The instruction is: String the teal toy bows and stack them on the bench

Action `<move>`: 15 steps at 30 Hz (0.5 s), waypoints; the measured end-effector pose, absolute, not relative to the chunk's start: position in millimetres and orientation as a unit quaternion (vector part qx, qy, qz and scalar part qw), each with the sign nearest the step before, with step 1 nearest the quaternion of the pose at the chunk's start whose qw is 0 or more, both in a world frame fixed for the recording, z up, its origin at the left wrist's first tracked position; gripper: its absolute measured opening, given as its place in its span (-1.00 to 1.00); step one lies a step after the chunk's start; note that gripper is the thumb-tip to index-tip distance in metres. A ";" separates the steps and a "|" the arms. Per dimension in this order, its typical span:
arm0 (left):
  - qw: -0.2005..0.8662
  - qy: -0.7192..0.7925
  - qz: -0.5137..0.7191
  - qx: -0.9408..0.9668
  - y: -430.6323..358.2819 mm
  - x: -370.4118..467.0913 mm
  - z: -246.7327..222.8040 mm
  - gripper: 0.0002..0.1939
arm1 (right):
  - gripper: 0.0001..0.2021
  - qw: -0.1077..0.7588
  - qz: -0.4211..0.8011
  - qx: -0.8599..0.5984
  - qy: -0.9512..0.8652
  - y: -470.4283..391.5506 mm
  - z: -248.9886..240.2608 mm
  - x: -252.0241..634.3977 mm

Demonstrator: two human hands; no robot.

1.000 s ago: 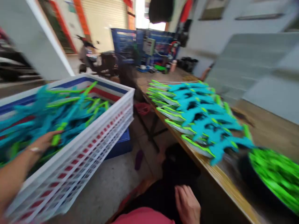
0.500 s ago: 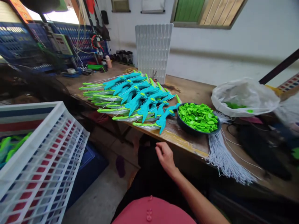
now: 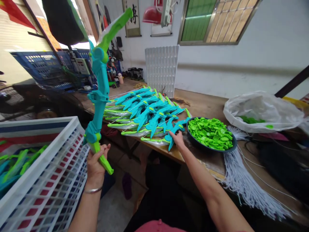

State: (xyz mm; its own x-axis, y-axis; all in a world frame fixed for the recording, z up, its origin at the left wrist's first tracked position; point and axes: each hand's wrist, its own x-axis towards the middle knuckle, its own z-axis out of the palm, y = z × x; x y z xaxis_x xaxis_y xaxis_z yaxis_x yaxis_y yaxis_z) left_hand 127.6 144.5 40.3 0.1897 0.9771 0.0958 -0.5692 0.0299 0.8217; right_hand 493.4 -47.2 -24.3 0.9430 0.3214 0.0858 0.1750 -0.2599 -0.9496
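My left hand is wrapped round the lower green limb of a teal and green toy bow, which stands upright above the white crate. At the table's front edge, my right hand touches the nearest teal bow of a pile; whether its fingers grip that bow is too small to tell. The piled bows have green limbs, some in clear wrap, and white strings. Right of my right hand is a dark bowl full of green plastic pieces.
The white crate at the left holds more bows. White strings hang over the table edge at the right, below a white plastic bag. A ribbed translucent panel stands behind the pile. A red lamp hangs above.
My left hand has come into view with an upright bow. My right hand has moved up from my lap to the nearest bow on the table. The view has tilted upward.
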 end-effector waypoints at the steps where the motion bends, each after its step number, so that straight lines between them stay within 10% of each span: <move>1: 0.663 0.265 0.587 0.382 156.1 137.8 41.0 -0.70 | -0.70 0.586 0.074 -0.792 -0.156 -44.5 -23.0 496.2; 15: 0.617 0.294 0.635 0.360 188.1 299.9 11.7 -0.59 | -0.40 0.505 0.089 -0.838 -0.184 -20.2 -31.2 508.4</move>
State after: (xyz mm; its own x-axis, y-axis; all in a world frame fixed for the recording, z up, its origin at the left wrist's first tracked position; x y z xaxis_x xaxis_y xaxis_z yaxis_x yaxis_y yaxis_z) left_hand 299.9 188.1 11.7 0.0201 0.9953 0.0944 -0.5724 -0.0660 0.8173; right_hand 508.4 -20.2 -31.2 0.9162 0.3989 0.0379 0.2198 -0.4212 -0.8799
